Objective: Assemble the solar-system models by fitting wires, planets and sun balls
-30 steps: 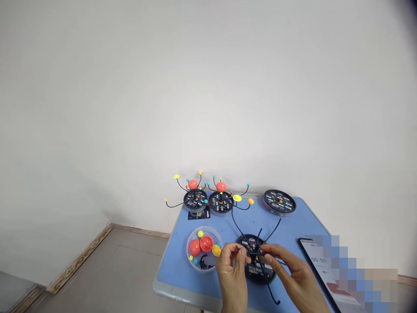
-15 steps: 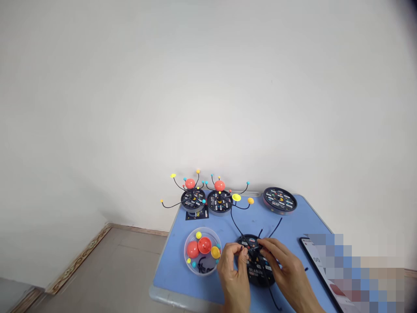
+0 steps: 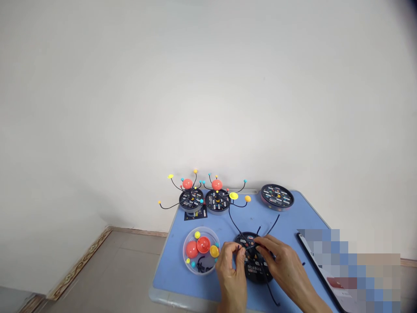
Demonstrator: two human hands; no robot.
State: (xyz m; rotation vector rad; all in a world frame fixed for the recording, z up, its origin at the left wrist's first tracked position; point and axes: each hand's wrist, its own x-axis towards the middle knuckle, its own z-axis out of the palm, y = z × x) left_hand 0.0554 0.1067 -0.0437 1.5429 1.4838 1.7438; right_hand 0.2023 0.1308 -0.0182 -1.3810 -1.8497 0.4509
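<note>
L hand (image 3: 232, 269): thumb + index nearly closed, pinching one end of a thin blk rod (image 3: 249, 248); other fingers curled in. R hand (image 3: 283, 261): thumb + fingers also narrow, pinched on the same rod's other end, right by the hub of the round blk solar-system base (image 3: 256, 273). Exact grip of R fingertips partly hidden. Rod runs approx. level btwn the hands, over the base, which sits on the blue tabletop (image 3: 171, 274) at front. More blk rods fan out from the hub, slim, curved, some w/ bent tips.

Materials: base = disc, looks like plastic, raised rim, printed w/ white labels. Clear round tub (image 3: 211, 234), L of the base, holds glossy red dome (image 3: 192, 249), open red half-shell (image 3: 203, 244), yellow ball (image 3: 197, 234), orange half-shell (image 3: 214, 251), small blue + yellow balls, plus curved blk bits (image 3: 202, 266). Back L: two built models, shiny red balls (image 3: 216, 184) on top, wiry arms w/ colored tips; printed blk card (image 3: 195, 214) partly under one. Back R: spare disc base (image 3: 276, 197). Phone (image 3: 321, 267) at R edge, part pixelated. Wall (image 3: 208, 87) smooth, off-white.
</note>
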